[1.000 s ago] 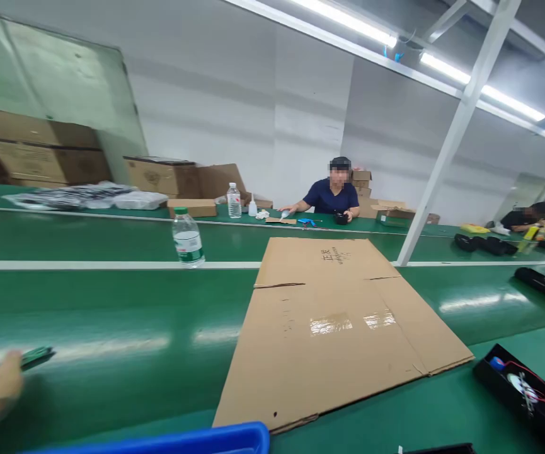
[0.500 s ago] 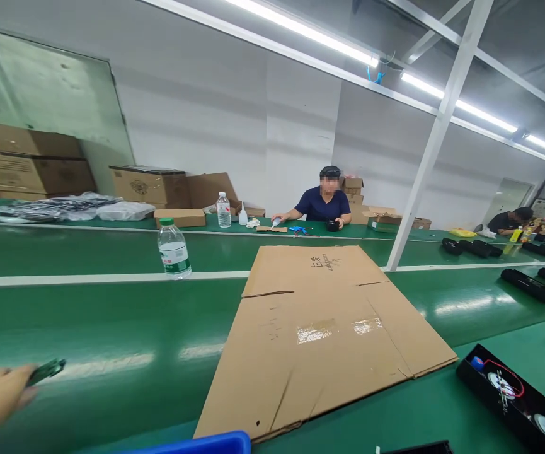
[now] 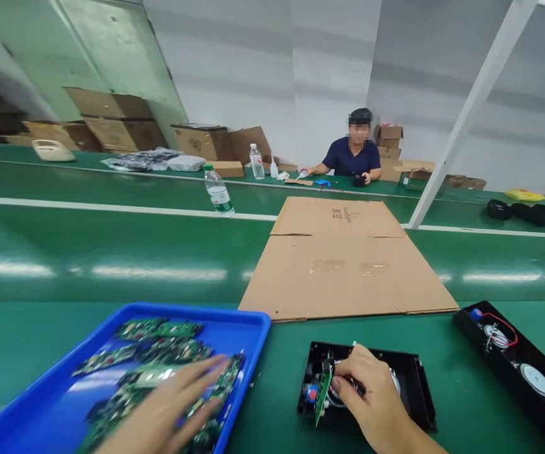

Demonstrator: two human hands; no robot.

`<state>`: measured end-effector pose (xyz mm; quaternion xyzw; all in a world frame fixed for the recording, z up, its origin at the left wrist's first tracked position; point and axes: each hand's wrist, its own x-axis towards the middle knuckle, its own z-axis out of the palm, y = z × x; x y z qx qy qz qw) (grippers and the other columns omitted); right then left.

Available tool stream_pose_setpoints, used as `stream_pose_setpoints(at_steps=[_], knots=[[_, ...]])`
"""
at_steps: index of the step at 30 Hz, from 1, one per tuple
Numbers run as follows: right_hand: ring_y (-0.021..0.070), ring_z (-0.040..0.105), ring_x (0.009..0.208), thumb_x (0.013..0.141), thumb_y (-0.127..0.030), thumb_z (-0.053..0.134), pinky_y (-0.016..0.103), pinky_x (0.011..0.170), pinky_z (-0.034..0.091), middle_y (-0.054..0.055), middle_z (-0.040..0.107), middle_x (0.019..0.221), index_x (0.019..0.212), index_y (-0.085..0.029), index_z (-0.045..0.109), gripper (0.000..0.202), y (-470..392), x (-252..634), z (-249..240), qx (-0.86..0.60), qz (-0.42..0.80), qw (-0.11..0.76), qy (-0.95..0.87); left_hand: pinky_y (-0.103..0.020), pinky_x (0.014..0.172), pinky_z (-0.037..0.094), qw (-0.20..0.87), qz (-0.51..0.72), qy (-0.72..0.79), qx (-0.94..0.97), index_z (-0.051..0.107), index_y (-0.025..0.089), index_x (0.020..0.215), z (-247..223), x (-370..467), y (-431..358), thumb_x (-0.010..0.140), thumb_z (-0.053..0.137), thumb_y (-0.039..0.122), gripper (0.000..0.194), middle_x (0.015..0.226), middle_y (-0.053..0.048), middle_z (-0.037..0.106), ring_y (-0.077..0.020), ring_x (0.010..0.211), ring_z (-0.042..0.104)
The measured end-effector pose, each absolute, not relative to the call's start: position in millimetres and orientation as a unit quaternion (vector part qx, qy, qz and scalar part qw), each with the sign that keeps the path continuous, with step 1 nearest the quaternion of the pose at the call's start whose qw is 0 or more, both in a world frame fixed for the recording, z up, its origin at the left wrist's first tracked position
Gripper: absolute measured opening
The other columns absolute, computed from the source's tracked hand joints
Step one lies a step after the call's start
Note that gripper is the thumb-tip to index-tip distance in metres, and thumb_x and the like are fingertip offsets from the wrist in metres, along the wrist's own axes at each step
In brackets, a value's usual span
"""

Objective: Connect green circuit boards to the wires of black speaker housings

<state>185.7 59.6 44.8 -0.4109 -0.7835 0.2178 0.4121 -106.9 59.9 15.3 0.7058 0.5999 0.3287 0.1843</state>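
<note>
My left hand [image 3: 172, 403] is over a blue plastic tray [image 3: 125, 309] at the lower left, its fingers spread and slightly blurred. Green circuit boards [image 3: 177, 350] lie in a loose heap under and around it. Between the thumb and fingers of my right hand [image 3: 367, 384] is a green circuit board [image 3: 323, 391], tilted on edge. That hand is over the left half of an open black housing [image 3: 416, 391], which has a blue and red round part [image 3: 311, 394] inside. The hand partly hides the housing's interior.
A flattened cardboard sheet [image 3: 348, 284] lies ahead. Right of it sits another open black housing [image 3: 513, 372] with round silver parts and red wire. A water bottle [image 3: 219, 192] stands farther back. Across the bench sits a person [image 3: 355, 154]; a white post [image 3: 475, 113] rises at right.
The view has tilted down, bringing the tray and nearer housing into sight. A hand earlier held a green piece at the far left; now my left hand is over the tray, fingers spread.
</note>
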Motion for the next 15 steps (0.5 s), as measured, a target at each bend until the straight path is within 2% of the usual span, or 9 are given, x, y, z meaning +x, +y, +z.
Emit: stream_pose_setpoints(at_steps=[1, 2, 4, 6, 8, 11, 13, 15], knots=[[0.0112, 0.047, 0.06, 0.091, -0.024, 0.042, 0.022, 0.057, 0.037, 0.0, 0.056, 0.06, 0.07, -0.016, 0.058, 0.027, 57.4, 183.6, 46.3, -0.4, 0.221, 0.412, -0.788, -0.027, 0.083, 0.05, 0.26, 0.292, 0.569, 0.724, 0.068, 0.035, 0.101, 18.0, -83.8, 49.2, 0.065, 0.067, 0.042, 0.037, 0.111, -0.002, 0.067, -0.026, 0.1, 0.063], [0.0116, 0.047, 0.061, 0.091, -0.023, 0.042, 0.023, 0.057, 0.037, 0.001, 0.057, 0.062, 0.072, -0.016, 0.058, 0.027, 55.2, 181.7, 47.1, -0.388, 0.225, 0.409, -0.795, -0.025, 0.079, 0.052, 0.306, 0.31, 0.548, 0.714, 0.06, 0.035, 0.113, 21.1, -59.2, 40.3, 0.068, 0.066, 0.039, 0.046, 0.116, -0.003, 0.064, -0.0243, 0.096, 0.064], [0.0126, 0.047, 0.061, 0.092, -0.022, 0.041, 0.024, 0.057, 0.038, 0.002, 0.059, 0.064, 0.075, -0.016, 0.06, 0.026, 51.4, 180.2, 47.6, -0.37, 0.225, 0.4, -0.808, -0.026, 0.077, 0.053, 0.362, 0.357, 0.518, 0.688, 0.055, 0.033, 0.121, 26.5, -12.8, 29.4, 0.068, 0.068, 0.034, 0.055, 0.115, -0.004, 0.065, -0.0237, 0.093, 0.065], [0.0133, 0.048, 0.062, 0.093, -0.022, 0.039, 0.026, 0.06, 0.04, 0.002, 0.061, 0.068, 0.082, -0.016, 0.062, 0.025, 49.8, 184.8, 48.3, -0.352, 0.224, 0.388, -0.822, -0.029, 0.08, 0.052, 0.389, 0.374, 0.515, 0.666, 0.062, 0.03, 0.111, 29.8, 19.1, 26.0, 0.07, 0.064, 0.029, 0.041, 0.105, -0.004, 0.069, -0.0232, 0.09, 0.065], [0.0146, 0.053, 0.072, 0.093, -0.023, 0.039, 0.027, 0.069, 0.043, 0.004, 0.063, 0.08, 0.094, -0.017, 0.061, 0.024, 50.7, 197.9, 49.7, -0.35, 0.237, 0.377, -0.824, -0.033, 0.083, 0.052, 0.418, 0.373, 0.534, 0.633, 0.068, 0.026, 0.098, 32.0, 32.7, 25.2, 0.071, 0.062, 0.029, 0.028, 0.097, -0.003, 0.072, -0.0236, 0.088, 0.065], [0.0163, 0.056, 0.09, 0.093, -0.024, 0.039, 0.029, 0.079, 0.045, 0.006, 0.063, 0.098, 0.103, -0.017, 0.058, 0.023, 54.0, 228.7, 50.5, -0.428, 0.265, 0.337, -0.795, -0.034, 0.082, 0.052, 0.47, 0.375, 0.595, 0.534, 0.067, 0.022, 0.091, 37.1, 31.2, 20.8, 0.069, 0.063, 0.034, 0.026, 0.094, -0.004, 0.071, -0.025, 0.09, 0.064], [0.0159, 0.058, 0.085, 0.091, -0.023, 0.042, 0.028, 0.074, 0.046, 0.004, 0.063, 0.095, 0.098, -0.018, 0.059, 0.019, 54.7, 247.8, 48.6, -0.508, 0.281, 0.273, -0.767, -0.031, 0.077, 0.053, 0.508, 0.383, 0.627, 0.451, 0.066, 0.021, 0.086, 42.2, 27.7, 14.3, 0.066, 0.064, 0.035, 0.025, 0.09, -0.004, 0.071, -0.0239, 0.087, 0.064], [0.0148, 0.058, 0.076, 0.089, -0.021, 0.047, 0.026, 0.067, 0.046, 0.003, 0.063, 0.089, 0.093, -0.019, 0.06, 0.014, 53.1, 260.2, 45.5, -0.558, 0.291, 0.204, -0.75, -0.027, 0.064, 0.053, 0.562, 0.376, 0.629, 0.383, 0.064, 0.02, 0.082, 46.6, 28.6, 6.6, 0.06, 0.069, 0.033, 0.026, 0.082, -0.003, 0.071, -0.0212, 0.077, 0.064]])
